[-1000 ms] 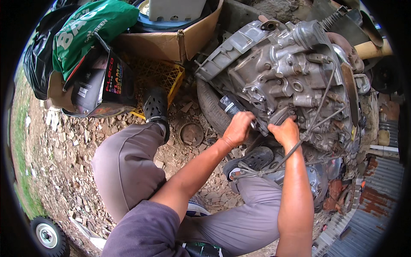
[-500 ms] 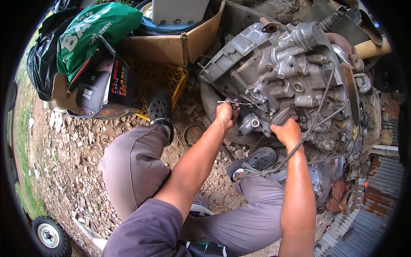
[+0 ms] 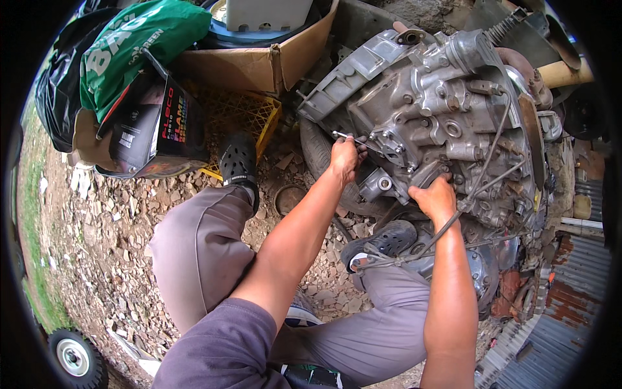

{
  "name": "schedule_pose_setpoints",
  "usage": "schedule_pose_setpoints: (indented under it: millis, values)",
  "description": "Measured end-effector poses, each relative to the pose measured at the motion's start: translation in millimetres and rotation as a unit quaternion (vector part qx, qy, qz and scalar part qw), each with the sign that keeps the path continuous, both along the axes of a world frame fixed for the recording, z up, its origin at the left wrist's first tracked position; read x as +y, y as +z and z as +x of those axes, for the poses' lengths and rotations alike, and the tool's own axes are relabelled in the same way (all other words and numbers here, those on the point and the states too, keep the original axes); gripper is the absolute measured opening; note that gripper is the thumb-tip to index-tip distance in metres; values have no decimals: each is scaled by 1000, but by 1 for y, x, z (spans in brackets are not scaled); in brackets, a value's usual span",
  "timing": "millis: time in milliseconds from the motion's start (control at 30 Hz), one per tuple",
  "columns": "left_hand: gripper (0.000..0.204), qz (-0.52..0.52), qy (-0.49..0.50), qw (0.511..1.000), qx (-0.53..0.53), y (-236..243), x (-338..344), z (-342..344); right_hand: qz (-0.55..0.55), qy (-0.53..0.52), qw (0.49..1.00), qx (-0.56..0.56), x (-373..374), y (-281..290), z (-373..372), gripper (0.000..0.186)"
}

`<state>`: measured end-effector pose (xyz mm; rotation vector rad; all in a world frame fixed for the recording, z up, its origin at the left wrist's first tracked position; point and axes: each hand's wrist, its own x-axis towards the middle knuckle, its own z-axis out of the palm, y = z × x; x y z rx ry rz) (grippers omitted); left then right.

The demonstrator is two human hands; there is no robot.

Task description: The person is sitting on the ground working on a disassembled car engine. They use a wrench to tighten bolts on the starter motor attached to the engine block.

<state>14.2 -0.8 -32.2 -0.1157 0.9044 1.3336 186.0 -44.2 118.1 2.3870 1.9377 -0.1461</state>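
Note:
In front of me sits a large, dirty grey metal gearbox [image 3: 447, 97], studded with bolts and cast ribs. My left hand [image 3: 348, 159] is closed round a slim silver wrench [image 3: 340, 135]. The wrench's outer end sticks out beyond my fingers, and its other end reaches toward a small bolted bracket [image 3: 392, 148] on the casing. Below that hand a round metal cylinder fitting [image 3: 383, 183] juts from the gearbox. My right hand [image 3: 435, 198] grips a raised part of the casing lower down, fingers curled over it and thumb along its near side.
A tyre [image 3: 321, 152] lies under the gearbox, and a rope [image 3: 447, 223] runs across its front. At the left are a yellow crate [image 3: 269, 126], cardboard box [image 3: 246, 68], printed box [image 3: 172, 123] and green bag [image 3: 142, 45]. Rusty corrugated sheets [image 3: 570, 285] lie right. Stones [image 3: 123, 259] cover the ground.
My left hand has risen slightly, and the wrench has swung so its outer end sits higher. The right hand keeps its place on the casing.

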Motion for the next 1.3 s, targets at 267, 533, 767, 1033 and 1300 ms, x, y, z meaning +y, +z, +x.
schedule_pose_setpoints:
  millis: [267, 533, 767, 1033, 1300]
  values:
    - [15, 191, 83, 890, 406, 31, -35, 22, -3, 1, 1000, 4, 0, -4, 6, 73]
    - [37, 472, -69, 579, 661, 38, -67, 34, -32, 1, 999, 31, -2, 13, -5, 93]
    - [35, 472, -120, 544, 683, 0, -99, 38, -26, 3, 999, 25, 2, 4, 0, 83]
    - [18, 133, 86, 879, 450, 27, -72, 34, -2, 3, 1000, 16, 1, -1, 0, 79]
    - [19, 0, 82, 995, 56, 12, -25, 1, 3, -4, 1000, 15, 0, -4, 4, 74]
